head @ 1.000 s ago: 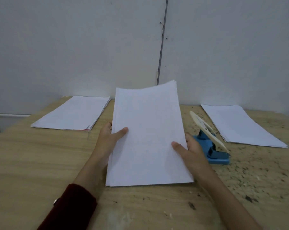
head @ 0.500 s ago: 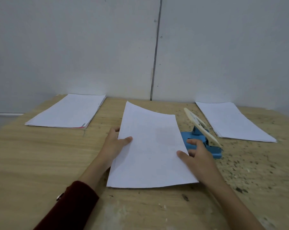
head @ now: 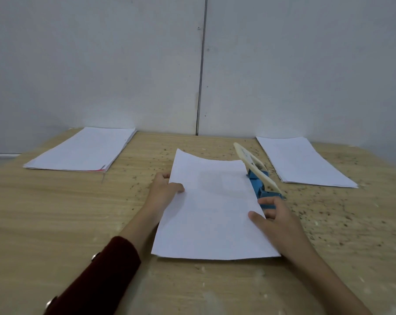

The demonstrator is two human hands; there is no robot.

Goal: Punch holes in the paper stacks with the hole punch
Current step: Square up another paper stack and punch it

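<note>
**Both hands hold the sheets at the punch**

The left hand [head: 164, 189] pinches the left edge of the paper stack [head: 211, 212], thumb on top. The right hand [head: 274, 215] grips its right edge, fingers curled beside the blue hole punch [head: 259, 178], whose cream lever is raised. The stack lies mid-worktop [head: 56, 219], right edge at the punch.

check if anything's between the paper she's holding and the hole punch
Nothing visible is. The held paper has its right edge right up against the blue hole punch, whose handle is raised. The left hand and right hand grip the sheets' side edges.
</note>
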